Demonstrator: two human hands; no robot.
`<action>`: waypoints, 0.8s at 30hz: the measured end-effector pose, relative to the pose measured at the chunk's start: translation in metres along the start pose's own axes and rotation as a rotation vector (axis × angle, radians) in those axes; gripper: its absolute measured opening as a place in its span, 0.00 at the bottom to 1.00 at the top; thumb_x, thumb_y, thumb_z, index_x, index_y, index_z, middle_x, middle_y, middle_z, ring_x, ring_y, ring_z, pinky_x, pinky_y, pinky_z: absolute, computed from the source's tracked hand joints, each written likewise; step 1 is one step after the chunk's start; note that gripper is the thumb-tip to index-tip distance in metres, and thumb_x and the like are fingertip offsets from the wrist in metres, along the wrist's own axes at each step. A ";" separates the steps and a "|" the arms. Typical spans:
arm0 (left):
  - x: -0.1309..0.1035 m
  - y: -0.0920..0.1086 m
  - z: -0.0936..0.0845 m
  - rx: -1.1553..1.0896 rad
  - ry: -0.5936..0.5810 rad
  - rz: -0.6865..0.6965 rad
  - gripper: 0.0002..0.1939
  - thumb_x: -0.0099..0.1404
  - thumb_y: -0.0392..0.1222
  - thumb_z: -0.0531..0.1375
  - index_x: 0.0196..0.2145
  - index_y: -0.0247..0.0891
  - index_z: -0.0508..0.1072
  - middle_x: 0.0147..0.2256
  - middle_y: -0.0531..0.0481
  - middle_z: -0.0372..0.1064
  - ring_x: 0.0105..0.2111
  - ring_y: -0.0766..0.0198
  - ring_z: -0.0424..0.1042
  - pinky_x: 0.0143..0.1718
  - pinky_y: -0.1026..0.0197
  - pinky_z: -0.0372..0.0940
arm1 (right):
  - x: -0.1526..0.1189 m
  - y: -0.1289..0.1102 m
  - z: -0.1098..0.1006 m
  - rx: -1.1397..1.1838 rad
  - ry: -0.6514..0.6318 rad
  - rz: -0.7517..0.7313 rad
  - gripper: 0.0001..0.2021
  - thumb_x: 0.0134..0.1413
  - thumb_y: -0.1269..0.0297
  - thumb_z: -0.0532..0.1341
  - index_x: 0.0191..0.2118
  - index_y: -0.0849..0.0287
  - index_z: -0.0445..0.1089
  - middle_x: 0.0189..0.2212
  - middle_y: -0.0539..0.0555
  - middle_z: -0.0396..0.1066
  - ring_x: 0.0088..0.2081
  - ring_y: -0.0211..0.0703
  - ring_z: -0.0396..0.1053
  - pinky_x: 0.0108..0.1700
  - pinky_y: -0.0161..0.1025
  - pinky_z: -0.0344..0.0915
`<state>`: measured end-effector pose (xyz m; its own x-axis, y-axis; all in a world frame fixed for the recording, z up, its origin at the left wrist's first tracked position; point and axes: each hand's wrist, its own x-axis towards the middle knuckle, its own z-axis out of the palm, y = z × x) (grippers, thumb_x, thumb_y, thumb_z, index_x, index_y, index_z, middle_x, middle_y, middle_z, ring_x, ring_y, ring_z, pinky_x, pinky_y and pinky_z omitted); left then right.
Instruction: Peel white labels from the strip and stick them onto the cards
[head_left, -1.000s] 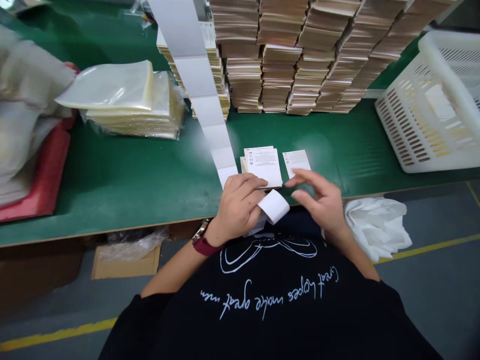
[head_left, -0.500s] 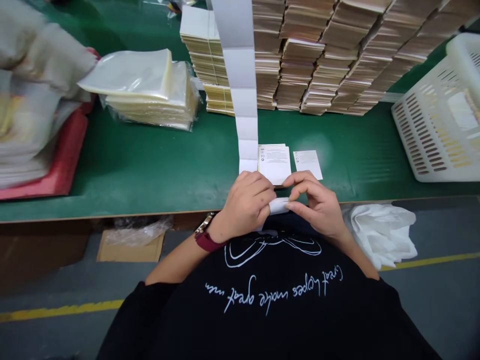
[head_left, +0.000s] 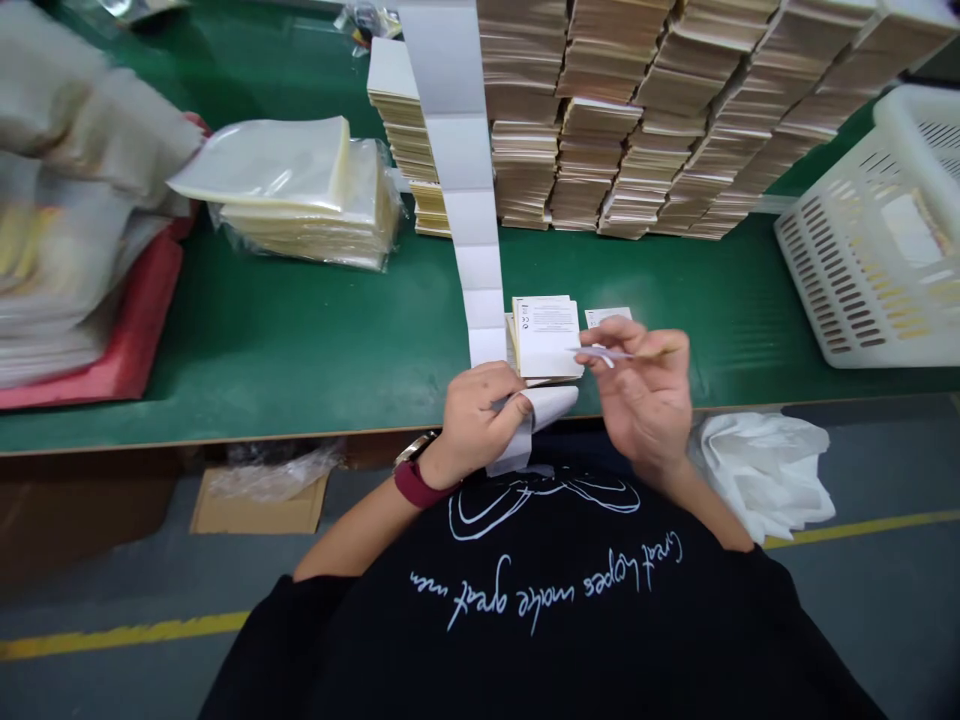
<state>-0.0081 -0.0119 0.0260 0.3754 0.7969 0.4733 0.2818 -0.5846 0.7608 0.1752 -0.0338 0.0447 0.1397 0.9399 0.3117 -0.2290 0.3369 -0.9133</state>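
Observation:
A long white label strip (head_left: 474,250), marked off into sections, runs down from the top of the view to the bench's front edge. My left hand (head_left: 480,415) is closed on its lower part, and a loose end curls out to the right past the thumb. My right hand (head_left: 645,400) pinches a small thin white label (head_left: 606,353), seen nearly edge-on, between thumb and fingers. Below and behind that label lies a small stack of printed white cards (head_left: 550,335). One more card (head_left: 600,316) is partly hidden behind my right fingers.
Tall stacks of cards (head_left: 600,170) stand along the back of the green bench (head_left: 337,340). Clear plastic bags (head_left: 300,190) are piled at left, near a red tray (head_left: 150,330) of packets. A white slotted basket (head_left: 847,270) stands at right, with white plastic sheeting (head_left: 765,470) below.
My right hand has come away from the strip, up and to the right, with a label in its fingers. The strip's end, earlier between both hands, now curls free from my left hand.

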 end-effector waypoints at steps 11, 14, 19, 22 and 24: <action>-0.001 0.004 0.000 0.333 0.076 0.122 0.06 0.64 0.34 0.56 0.37 0.36 0.73 0.36 0.46 0.73 0.36 0.62 0.70 0.36 0.58 0.66 | -0.016 0.011 0.010 -0.207 -0.162 -0.005 0.32 0.55 0.72 0.62 0.60 0.39 0.50 0.37 0.48 0.67 0.35 0.37 0.70 0.36 0.38 0.71; 0.001 0.006 0.000 0.334 0.056 0.260 0.11 0.62 0.30 0.55 0.41 0.37 0.72 0.38 0.46 0.73 0.38 0.62 0.69 0.38 0.58 0.67 | -0.016 0.010 0.010 -0.270 -0.151 0.028 0.34 0.55 0.69 0.62 0.62 0.40 0.47 0.37 0.48 0.66 0.33 0.39 0.69 0.35 0.40 0.72; 0.002 0.007 -0.002 0.254 -0.071 0.209 0.08 0.64 0.31 0.53 0.34 0.38 0.71 0.29 0.50 0.70 0.31 0.65 0.67 0.32 0.60 0.63 | -0.016 0.010 0.002 -0.500 -0.178 -0.130 0.30 0.57 0.67 0.60 0.62 0.43 0.50 0.33 0.48 0.68 0.36 0.45 0.70 0.44 0.50 0.71; 0.002 0.007 -0.002 0.211 -0.094 0.179 0.09 0.64 0.31 0.53 0.32 0.38 0.71 0.27 0.51 0.69 0.29 0.66 0.66 0.32 0.61 0.62 | -0.016 0.011 -0.003 -0.550 -0.221 -0.165 0.29 0.58 0.68 0.60 0.61 0.43 0.51 0.32 0.47 0.68 0.35 0.44 0.69 0.46 0.51 0.69; 0.003 0.007 -0.001 0.207 -0.085 0.164 0.08 0.63 0.31 0.54 0.31 0.38 0.71 0.26 0.52 0.68 0.28 0.66 0.65 0.31 0.61 0.61 | -0.016 0.011 -0.002 -0.540 -0.229 -0.161 0.27 0.58 0.69 0.59 0.60 0.44 0.52 0.31 0.47 0.67 0.34 0.44 0.68 0.43 0.50 0.69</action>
<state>-0.0057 -0.0136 0.0330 0.5013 0.6787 0.5367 0.3824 -0.7302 0.5662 0.1727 -0.0450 0.0286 -0.0924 0.8879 0.4507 0.3074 0.4560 -0.8352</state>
